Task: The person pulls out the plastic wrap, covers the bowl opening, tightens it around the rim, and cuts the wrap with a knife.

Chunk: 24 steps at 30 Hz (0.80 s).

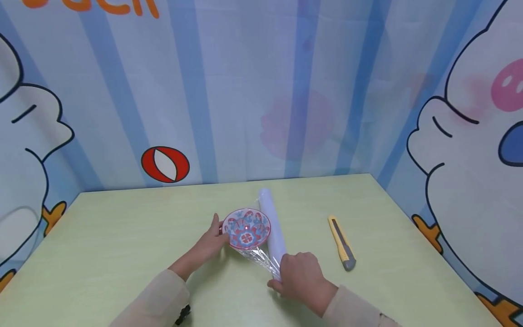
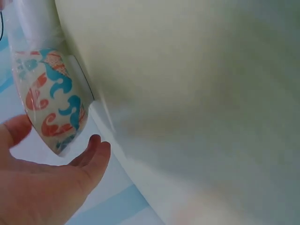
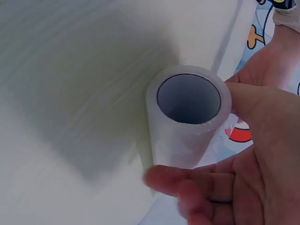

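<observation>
Now my left fingers (image 1: 215,225) pinch the patterned bowl (image 1: 247,228) at nine o'clock. My right fingers (image 1: 301,267) grip the white roll (image 1: 273,222) at its six o'clock end.

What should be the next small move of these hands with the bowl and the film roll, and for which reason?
Probably the right hand should ease the roll slightly away from the bowl: the film joining them looks creased, the left hand holds the bowl, and the cutter lies untouched.
</observation>
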Tool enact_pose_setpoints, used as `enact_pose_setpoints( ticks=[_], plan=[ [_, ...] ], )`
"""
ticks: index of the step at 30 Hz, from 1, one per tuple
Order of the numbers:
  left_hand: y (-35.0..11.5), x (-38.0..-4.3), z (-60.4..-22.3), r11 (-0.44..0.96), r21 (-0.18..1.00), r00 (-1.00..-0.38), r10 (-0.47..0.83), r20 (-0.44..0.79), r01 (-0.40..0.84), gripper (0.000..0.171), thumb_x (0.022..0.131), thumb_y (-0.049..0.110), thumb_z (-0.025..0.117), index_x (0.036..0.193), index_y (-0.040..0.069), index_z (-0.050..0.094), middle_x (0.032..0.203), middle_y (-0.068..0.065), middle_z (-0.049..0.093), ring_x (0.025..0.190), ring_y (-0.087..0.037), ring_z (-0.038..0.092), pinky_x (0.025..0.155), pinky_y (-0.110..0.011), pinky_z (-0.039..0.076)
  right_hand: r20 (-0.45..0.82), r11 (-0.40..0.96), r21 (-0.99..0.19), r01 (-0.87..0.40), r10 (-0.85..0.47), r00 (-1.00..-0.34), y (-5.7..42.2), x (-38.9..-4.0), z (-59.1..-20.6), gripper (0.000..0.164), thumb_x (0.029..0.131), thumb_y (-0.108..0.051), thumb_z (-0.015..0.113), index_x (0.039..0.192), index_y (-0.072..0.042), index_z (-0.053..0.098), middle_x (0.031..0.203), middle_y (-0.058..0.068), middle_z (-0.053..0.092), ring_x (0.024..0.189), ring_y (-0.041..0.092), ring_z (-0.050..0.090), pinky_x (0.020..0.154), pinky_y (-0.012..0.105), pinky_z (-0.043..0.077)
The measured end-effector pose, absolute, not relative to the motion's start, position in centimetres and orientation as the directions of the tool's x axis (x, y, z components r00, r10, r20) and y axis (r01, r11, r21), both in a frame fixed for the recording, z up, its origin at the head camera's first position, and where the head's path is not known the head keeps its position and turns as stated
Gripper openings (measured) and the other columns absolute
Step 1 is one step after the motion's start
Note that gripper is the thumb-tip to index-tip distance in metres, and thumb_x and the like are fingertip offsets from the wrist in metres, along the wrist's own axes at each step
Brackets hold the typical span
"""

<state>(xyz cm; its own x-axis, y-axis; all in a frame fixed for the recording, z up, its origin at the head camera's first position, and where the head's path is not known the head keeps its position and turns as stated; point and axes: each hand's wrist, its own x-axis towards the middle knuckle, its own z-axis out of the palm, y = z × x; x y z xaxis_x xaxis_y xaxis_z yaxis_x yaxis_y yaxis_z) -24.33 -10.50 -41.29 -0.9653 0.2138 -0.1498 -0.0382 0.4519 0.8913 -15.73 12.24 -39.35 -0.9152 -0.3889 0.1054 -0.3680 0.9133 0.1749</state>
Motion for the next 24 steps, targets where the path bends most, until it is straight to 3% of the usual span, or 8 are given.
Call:
enact_pose_setpoints(
  ticks=[4, 7, 11, 17, 20, 24],
  plan=[
    [-10.7, -24.5, -40.9, 0.511, 0.860, -0.963, 0.223, -0.154, -0.019, 0.093, 0.087, 0.021, 0.056, 0.145, 0.002, -0.014, 0.149, -0.018, 0.025, 0.133, -0.033, 0.033, 0.110, -0.051, 0.026, -0.028, 0.944, 0.077, -0.322, -0.321, -0.947, 12.9, -16.2, -38.7, 0.062, 0.073, -0.073, 0.052, 0.072, -0.011, 0.051, 0.052, -0.002, 0.042, 0.046, 0.012, 0.040, 0.042, 0.028, 0.032],
    [-11.0, -24.7, -40.7, 0.567, 0.823, -0.947, 0.274, -0.170, 0.016, 0.107, 0.080, 0.031, 0.069, 0.146, 0.004, -0.011, 0.149, -0.015, 0.026, 0.136, -0.032, 0.027, 0.109, -0.054, 0.026, -0.125, 0.960, -0.001, -0.279, -0.277, -0.953, 13.6, -17.4, -38.2, 0.061, 0.080, -0.070, 0.044, 0.079, -0.011, 0.055, 0.057, 0.001, 0.047, 0.051, 0.015, 0.044, 0.046, 0.031, 0.036],
    [-11.4, -25.3, -41.0, 0.628, 0.773, -0.921, 0.346, -0.177, 0.088, 0.124, 0.068, 0.042, 0.078, 0.146, 0.006, -0.011, 0.152, -0.013, 0.018, 0.140, -0.033, 0.014, 0.109, -0.057, 0.023, -0.170, 0.950, -0.229, -0.214, -0.255, -0.952, 14.6, -20.2, -38.3, 0.046, 0.093, -0.050, 0.042, 0.095, -0.007, 0.060, 0.077, 0.006, 0.060, 0.069, 0.021, 0.056, 0.061, 0.038, 0.046],
    [-11.2, -26.1, -41.5, 0.642, 0.763, -0.901, 0.372, -0.225, 0.075, 0.127, 0.062, 0.046, 0.080, 0.148, 0.012, -0.007, 0.154, -0.010, 0.010, 0.141, -0.033, 0.010, 0.107, -0.058, 0.026, -0.306, 0.729, -0.684, 0.024, -0.258, -0.916, 14.9, -23.5, -40.4, 0.035, 0.097, -0.026, 0.042, 0.117, 0.000, 0.056, 0.087, 0.011, 0.060, 0.074, 0.020, 0.057, 0.069, 0.032, 0.049],
    [-11.0, -26.3, -41.6, 0.635, 0.770, -0.899, 0.373, -0.231, 0.066, 0.126, 0.062, 0.047, 0.080, 0.148, 0.014, -0.006, 0.154, -0.009, 0.011, 0.141, -0.032, 0.012, 0.107, -0.057, 0.027, -0.361, 0.610, -0.777, 0.157, -0.227, -0.904, 14.4, -24.0, -40.9, 0.038, 0.096, -0.023, 0.043, 0.124, 0.002, 0.050, 0.093, 0.009, 0.058, 0.076, 0.016, 0.056, 0.070, 0.030, 0.050],
    [-10.9, -26.5, -41.5, 0.623, 0.780, -0.906, 0.362, -0.221, 0.059, 0.123, 0.063, 0.044, 0.080, 0.148, 0.014, -0.004, 0.153, -0.009, 0.012, 0.139, -0.031, 0.016, 0.107, -0.056, 0.028, -0.356, 0.541, -0.815, 0.206, -0.188, -0.915, 13.7, -24.2, -40.8, 0.039, 0.093, -0.019, 0.044, 0.121, 0.008, 0.047, 0.101, 0.013, 0.057, 0.081, 0.018, 0.056, 0.073, 0.032, 0.052]
  ],
)
